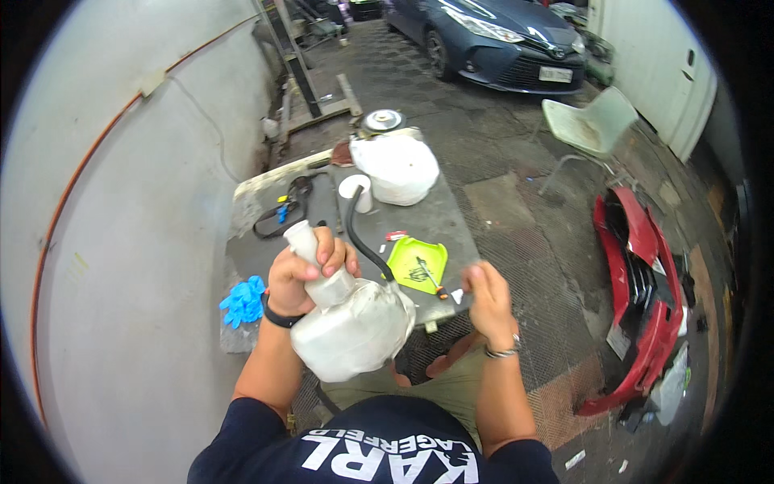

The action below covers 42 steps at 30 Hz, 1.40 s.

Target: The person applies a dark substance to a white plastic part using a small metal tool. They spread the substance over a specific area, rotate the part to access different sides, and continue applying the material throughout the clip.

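While the left hand wraps its fingers tight around the neck of a white plastic tank, the tank hangs in the air just in front of the near edge of the tabletop. A black hose comes out of the tank's top and bends up toward twelve o'clock. The right hand sits at three o'clock from the tank, at the tabletop's near right corner. Its fingers are curled almost shut, pinching something small and white that is too tiny to make out. Just beside that hand, at about ten o'clock from it, a screwdriver lies across a yellow-green tray. Farther back on the tabletop sit a white cup and a second white tank. Blue gloves lie at nine o'clock from the left hand. On the floor at three o'clock rests a red car bumper, and at one o'clock stand a pale chair and a blue car.
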Motion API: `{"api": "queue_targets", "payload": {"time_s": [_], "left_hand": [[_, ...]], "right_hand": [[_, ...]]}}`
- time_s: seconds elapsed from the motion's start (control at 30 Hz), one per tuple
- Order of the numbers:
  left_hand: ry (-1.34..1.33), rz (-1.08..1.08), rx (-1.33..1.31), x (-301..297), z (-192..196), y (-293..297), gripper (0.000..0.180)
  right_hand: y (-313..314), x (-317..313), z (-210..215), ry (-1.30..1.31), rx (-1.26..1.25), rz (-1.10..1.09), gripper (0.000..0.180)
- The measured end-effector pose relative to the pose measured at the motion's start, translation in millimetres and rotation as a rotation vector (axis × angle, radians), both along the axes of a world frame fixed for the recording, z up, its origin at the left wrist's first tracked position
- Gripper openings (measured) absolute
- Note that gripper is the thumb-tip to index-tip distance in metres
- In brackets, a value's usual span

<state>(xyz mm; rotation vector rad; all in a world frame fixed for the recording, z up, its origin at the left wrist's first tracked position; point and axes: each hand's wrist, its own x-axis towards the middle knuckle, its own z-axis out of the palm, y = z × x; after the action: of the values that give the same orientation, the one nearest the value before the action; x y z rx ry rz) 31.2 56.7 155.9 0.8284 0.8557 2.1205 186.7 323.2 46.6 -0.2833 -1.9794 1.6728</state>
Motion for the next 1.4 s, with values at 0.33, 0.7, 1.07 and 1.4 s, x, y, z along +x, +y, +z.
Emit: {"api": "queue_targets", "payload": {"time_s": [0.33,0.7,1.07,1.4], "left_hand": [[-0.131,0.013,0.151,-6.0,-44.0,0.5,0.039],[-0.708,0.222,0.073,-27.1,-88.9,-4.1,0.039],[-0.884,0.149,0.083,-7.3,-86.2,2.0,0.036],[-0.838,0.023,0.025,-1.5,-111.3,5.1,0.062]], "right_hand": [[-5.1,20.5,-20.7,0.137,-0.335,0.097,0.022],[-26.1,38.7,-26.9,0.121,-0.389,0.146,0.032],[-52.3,35.9,25.3,0.261,0.603,0.017,0.087],[-47.8,10.7,54.4,0.145,0.651,0.005,0.068]]}}
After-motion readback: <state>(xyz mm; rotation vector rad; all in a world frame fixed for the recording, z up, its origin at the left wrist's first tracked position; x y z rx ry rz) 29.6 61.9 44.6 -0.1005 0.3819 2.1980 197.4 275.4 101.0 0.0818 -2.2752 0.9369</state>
